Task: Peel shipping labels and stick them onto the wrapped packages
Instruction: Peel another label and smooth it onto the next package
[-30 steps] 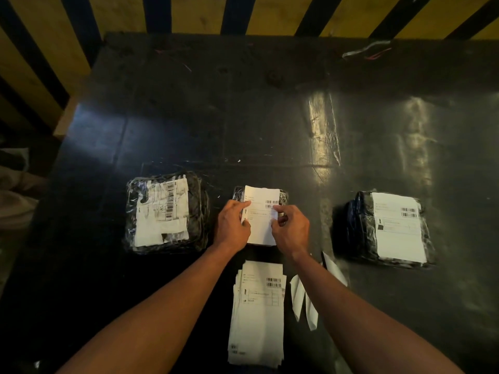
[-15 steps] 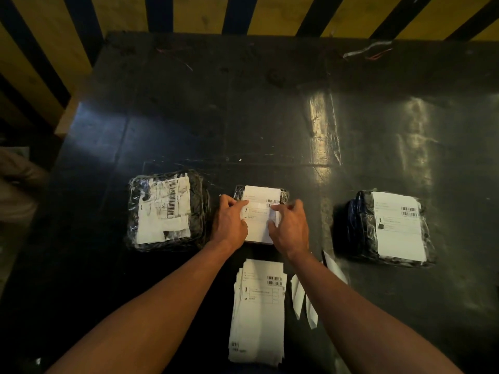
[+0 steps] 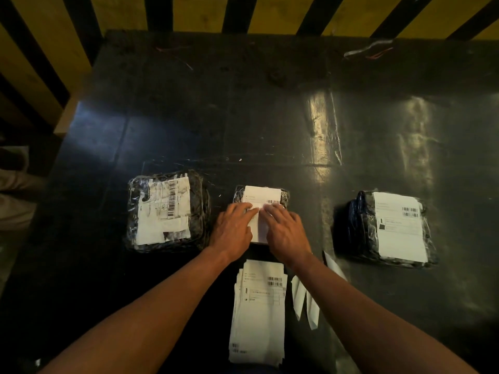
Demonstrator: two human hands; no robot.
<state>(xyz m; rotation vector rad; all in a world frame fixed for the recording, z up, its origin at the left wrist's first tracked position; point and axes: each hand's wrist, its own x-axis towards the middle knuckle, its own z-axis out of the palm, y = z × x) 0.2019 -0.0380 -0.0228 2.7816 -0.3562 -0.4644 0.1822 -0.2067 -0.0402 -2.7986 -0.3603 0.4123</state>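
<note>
Three black plastic-wrapped packages lie in a row on the dark table. On the small middle package lies a white shipping label. My left hand and my right hand press flat on that label side by side, fingers straight, and hide most of the package. The left package carries a crumpled, torn label. A smooth label covers the right package. A stack of unpeeled labels sits near the front edge between my forearms.
Several peeled white backing strips lie right of the label stack, partly under my right forearm. Loose wires rest at the table's far right. Beyond the table's far edge runs a yellow and black striped wall.
My hands stopped pinching the label by its edges and laid it down on the middle package. Both hands now lie flat on it with straight fingers.
</note>
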